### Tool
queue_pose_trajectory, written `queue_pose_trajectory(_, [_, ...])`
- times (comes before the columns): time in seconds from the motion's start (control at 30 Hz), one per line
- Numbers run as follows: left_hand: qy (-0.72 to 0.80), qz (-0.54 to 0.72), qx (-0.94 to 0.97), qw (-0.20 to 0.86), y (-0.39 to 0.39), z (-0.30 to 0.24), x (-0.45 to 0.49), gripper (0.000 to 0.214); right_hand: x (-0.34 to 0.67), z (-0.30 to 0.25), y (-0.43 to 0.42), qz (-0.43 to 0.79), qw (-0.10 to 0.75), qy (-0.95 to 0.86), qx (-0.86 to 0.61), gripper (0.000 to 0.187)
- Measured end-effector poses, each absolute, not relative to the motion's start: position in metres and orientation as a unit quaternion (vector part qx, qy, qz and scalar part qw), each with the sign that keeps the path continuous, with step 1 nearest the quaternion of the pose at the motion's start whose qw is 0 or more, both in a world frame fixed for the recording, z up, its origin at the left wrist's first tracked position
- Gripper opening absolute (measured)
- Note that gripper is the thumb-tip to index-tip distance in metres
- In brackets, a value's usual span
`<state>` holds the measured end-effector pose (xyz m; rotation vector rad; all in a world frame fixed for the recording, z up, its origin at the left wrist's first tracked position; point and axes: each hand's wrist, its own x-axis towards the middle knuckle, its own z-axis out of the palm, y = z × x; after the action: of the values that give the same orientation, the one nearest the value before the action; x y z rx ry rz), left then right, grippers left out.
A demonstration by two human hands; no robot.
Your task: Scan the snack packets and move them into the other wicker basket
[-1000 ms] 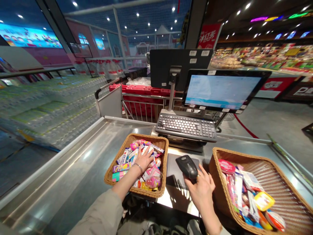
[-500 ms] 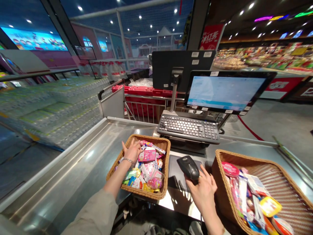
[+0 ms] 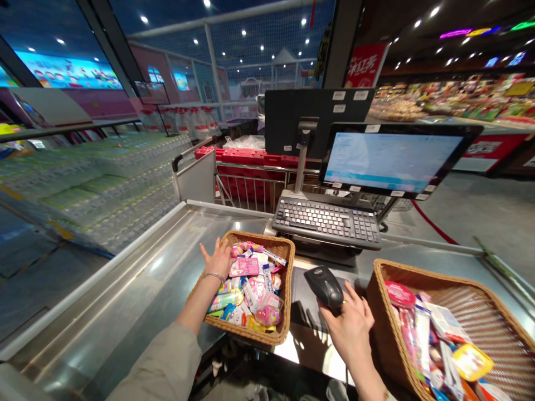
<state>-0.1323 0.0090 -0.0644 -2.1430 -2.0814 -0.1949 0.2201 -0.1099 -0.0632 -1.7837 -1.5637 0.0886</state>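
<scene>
My left hand (image 3: 218, 260) rests over the left rim of a wicker basket (image 3: 288, 312), fingers spread, with nothing visible in it. Inside that basket lie many small packaged sweets, among them a pink packet (image 3: 244, 267) and a pink round-ended package (image 3: 268, 315). To the right, my right hand (image 3: 349, 324) is closed round the handle of a black barcode scanner (image 3: 324, 285), its head tilted up and to the left above the counter. A second wicker basket (image 3: 378, 312) stands just right of that hand, with a yellow-lidded tub (image 3: 472, 361) and other packets in it.
A black keyboard (image 3: 328, 220) sits behind the baskets, below a lit monitor (image 3: 395, 161). The steel counter (image 3: 159, 267) has a raised edge on the left. Beyond it are a metal cart (image 3: 196, 175) and stacked bottle packs (image 3: 92, 189).
My left hand has moved left, from over the sweets to the basket's left rim, and its fingers have spread. My right hand still holds the scanner in much the same place.
</scene>
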Motion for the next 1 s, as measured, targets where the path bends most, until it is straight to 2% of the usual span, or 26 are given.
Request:
queue_pose_trajectory(0.2, [-0.605,-0.057,-0.790,0.084,-0.005,-0.069,-0.121,0.027,0.220,-0.059,-0.109,0.034,0.373,-0.608,-0.700,0.028])
queue_pose_trajectory(0.37, [-0.612,-0.008,-0.787,0.077,-0.012,-0.072,-0.122,0.067,0.221,-0.060,-0.110,0.030,0.374,-0.613,-0.696,0.028])
queue_pose_trajectory(0.43, [-0.623,0.020,-0.779,0.066,-0.012,-0.071,-0.124,0.074,0.221,-0.061,-0.111,0.026,0.372,-0.612,-0.698,0.029])
queue_pose_trajectory(0.77, [-0.638,0.032,-0.769,0.022,-0.009,-0.067,-0.126,0.061,0.221,-0.062,-0.113,0.021,0.369,-0.609,-0.702,0.026])
queue_pose_trajectory(1.0, [-0.614,-0.012,-0.787,0.056,-0.009,-0.069,-0.127,0.055,0.225,-0.065,-0.116,-0.002,0.377,-0.608,-0.699,0.024])
